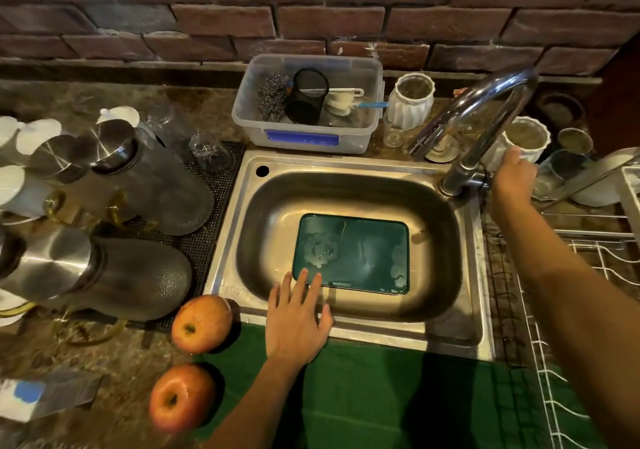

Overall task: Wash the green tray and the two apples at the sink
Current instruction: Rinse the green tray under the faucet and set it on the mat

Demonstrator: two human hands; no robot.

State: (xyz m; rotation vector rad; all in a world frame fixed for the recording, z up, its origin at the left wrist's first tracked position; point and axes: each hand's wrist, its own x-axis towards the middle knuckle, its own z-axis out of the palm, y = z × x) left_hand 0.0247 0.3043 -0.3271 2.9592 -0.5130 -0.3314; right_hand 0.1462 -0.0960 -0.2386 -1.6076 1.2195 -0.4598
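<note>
The green tray point(351, 254) lies flat on the bottom of the steel sink point(464, 310), with water and some foam on it. Two red-yellow apples rest on the counter left of the sink: one point(202, 323) near the sink's front corner, the other point(181, 396) closer to me. My left hand point(296, 324) hovers over the sink's front rim, fingers spread, fingertips at the tray's near left corner, holding nothing. My right hand point(512, 180) is at the base of the chrome tap point(481, 119), fingers curled at its handle.
A clear plastic box point(304, 137) with scrubbers and brushes stands behind the sink. Dark jugs with steel lids point(138, 185) lie on a mat at left. White ribbed cups point(410, 102) and jars stand by the tap. A wire rack point(554, 362) is at right. Brick wall behind.
</note>
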